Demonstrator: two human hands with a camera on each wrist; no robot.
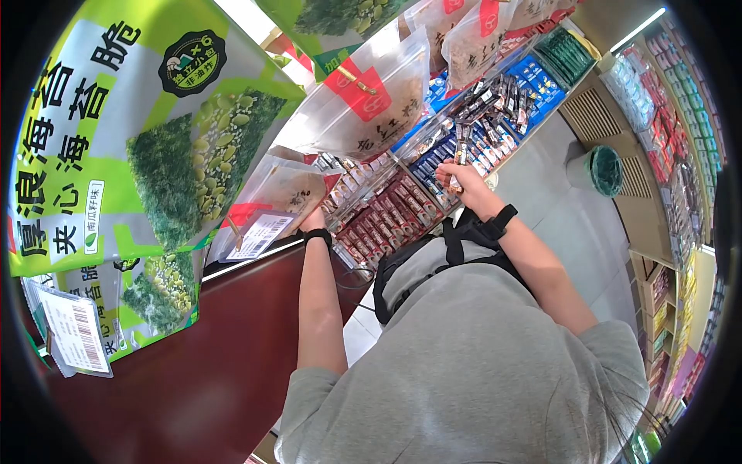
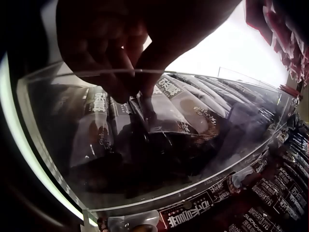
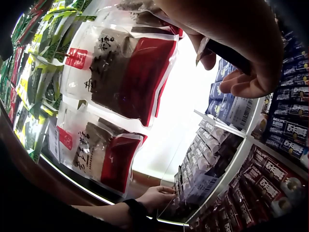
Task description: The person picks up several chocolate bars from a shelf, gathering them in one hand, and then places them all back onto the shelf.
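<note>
My left hand [image 2: 111,43] reaches over the rim of a clear plastic bin [image 2: 145,205]. Its thumb and fingertips pinch the top of a slim coffee sachet [image 2: 161,113], one of a row standing in that bin. In the head view, a hanging bag partly hides the left hand [image 1: 313,222]. My right hand [image 1: 466,184] grips a coffee stick packet [image 1: 461,151] that sticks up out of the fist, above the blue sachets [image 1: 442,164]. In the right wrist view, the packet [image 3: 224,52] looks dark, with the fingers curled round it.
Brown-red sachets [image 1: 386,224] fill a neighbouring bin. Clear bags with red labels [image 1: 371,100] and large green seaweed snack packs [image 1: 154,139] hang at the left, close to the left arm. A bin with a green liner [image 1: 605,172] stands on the floor at right, before stocked shelves.
</note>
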